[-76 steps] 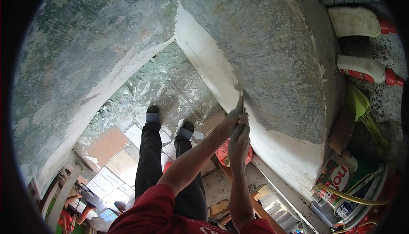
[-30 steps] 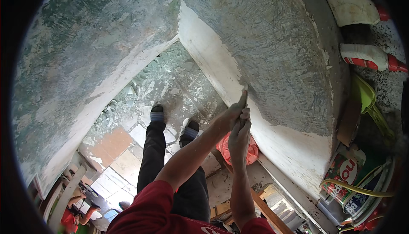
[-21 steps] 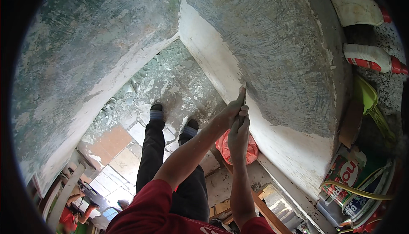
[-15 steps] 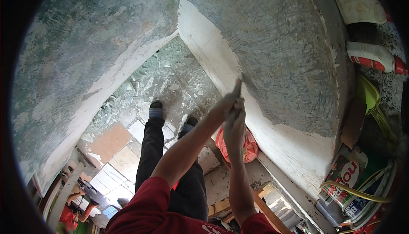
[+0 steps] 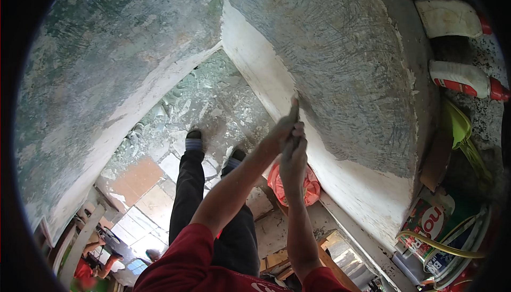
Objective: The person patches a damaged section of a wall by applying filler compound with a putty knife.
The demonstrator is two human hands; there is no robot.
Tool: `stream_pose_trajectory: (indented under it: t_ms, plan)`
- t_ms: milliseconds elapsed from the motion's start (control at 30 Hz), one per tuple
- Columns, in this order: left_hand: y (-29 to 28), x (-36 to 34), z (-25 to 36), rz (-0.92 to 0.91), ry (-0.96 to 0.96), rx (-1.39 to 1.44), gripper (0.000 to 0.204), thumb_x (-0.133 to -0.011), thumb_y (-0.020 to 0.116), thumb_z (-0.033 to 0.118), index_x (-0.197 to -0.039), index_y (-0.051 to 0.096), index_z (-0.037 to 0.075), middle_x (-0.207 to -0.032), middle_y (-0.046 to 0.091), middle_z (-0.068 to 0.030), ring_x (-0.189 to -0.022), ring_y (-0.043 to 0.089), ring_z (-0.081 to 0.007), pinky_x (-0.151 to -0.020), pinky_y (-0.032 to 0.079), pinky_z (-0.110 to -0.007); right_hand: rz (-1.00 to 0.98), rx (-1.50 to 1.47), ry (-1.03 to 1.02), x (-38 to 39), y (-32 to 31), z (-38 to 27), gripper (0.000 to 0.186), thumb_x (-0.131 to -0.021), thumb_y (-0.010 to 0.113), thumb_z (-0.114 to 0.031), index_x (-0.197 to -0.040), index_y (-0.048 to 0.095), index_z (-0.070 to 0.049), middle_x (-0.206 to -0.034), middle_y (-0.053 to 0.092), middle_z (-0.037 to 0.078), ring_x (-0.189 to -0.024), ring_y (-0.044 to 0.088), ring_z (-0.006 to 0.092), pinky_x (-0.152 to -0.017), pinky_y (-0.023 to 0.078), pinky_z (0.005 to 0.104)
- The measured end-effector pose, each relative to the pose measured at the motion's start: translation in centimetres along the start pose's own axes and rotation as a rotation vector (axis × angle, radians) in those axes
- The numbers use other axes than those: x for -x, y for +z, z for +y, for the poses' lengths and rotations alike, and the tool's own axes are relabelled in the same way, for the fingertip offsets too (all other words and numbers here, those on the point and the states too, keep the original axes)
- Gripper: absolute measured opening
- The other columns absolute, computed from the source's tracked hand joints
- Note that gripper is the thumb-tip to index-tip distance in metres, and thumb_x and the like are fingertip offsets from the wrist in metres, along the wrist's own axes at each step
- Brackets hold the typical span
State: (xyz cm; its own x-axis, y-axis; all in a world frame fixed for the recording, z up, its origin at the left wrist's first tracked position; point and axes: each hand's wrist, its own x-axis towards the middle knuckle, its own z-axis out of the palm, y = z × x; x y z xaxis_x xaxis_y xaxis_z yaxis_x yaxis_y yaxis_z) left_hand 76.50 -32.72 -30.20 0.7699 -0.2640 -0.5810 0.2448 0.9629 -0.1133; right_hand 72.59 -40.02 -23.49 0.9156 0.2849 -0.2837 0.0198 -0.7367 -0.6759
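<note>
Both of my hands are closed together around a slim scraper-like tool (image 5: 295,106), whose tip rests at the right-hand wall (image 5: 351,63). My left hand (image 5: 282,131) grips it from the left, and my right hand (image 5: 293,151) wraps close below and beside it. Fingers hide most of the handle, and the blade's shape is unclear. Where the tip meets the wall, rough scored grey surface borders a smooth white band (image 5: 266,58). The left-hand wall (image 5: 106,63) has similar mottled grey-green above white.
Flakes and debris litter the floor (image 5: 213,95) by my sandalled feet. A red plastic bag (image 5: 311,185) lies beneath my right forearm. Bottles (image 5: 460,76), a green plastic item (image 5: 458,124) and a bucket (image 5: 463,249) line the right side. Another person (image 5: 88,268) is at lower left.
The tool's tip has shifted very slightly left along the wall, both hands still closed on it. The whole view has moved a little; my feet stay put.
</note>
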Motion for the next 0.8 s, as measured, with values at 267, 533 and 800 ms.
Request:
stream_pose_trajectory:
  t_ms: [267, 533, 800]
  plan:
    - [-0.5, 0.0, -1.3, 0.037, -0.057, -0.127, 0.052, -0.079, 0.045, 0.066, -0.065, 0.035, 0.017, -0.051, 0.035, 0.0069, -0.040, 0.033, -0.0054, -0.039, 0.032, -0.021, 0.037, -0.071, 0.099, 1.1, 0.1, 0.8, 0.030, -0.094, 0.039, -0.018, -0.114, 0.038, 0.004, -0.104, 0.053, 0.026, -0.095, 0.055, 0.0385, -0.076, 0.044, 0.0420]
    - [1.3, 1.9, -2.5, 0.044, -0.108, -0.227, 0.050, -0.080, 0.048, 0.064, -0.066, 0.035, 0.018, -0.052, 0.036, 0.0065, -0.042, 0.035, -0.0049, -0.040, 0.032, -0.020, 0.150, -0.020, 0.002, 3.1, -0.1, 3.0, 0.030, -0.094, 0.039, -0.016, -0.117, 0.038, 0.003, -0.107, 0.053, 0.023, -0.093, 0.057, 0.0339, -0.077, 0.044, 0.0406]
    - [-0.3, 0.8, -2.6, 0.050, -0.120, -0.261, 0.051, -0.078, 0.046, 0.067, -0.067, 0.035, 0.018, -0.053, 0.035, 0.0071, -0.042, 0.034, -0.0051, -0.042, 0.034, -0.023, 0.079, -0.079, 0.135, 3.0, -0.2, 1.2, 0.032, -0.094, 0.038, -0.020, -0.115, 0.038, 0.004, -0.101, 0.054, 0.027, -0.092, 0.054, 0.0421, -0.075, 0.043, 0.0444]
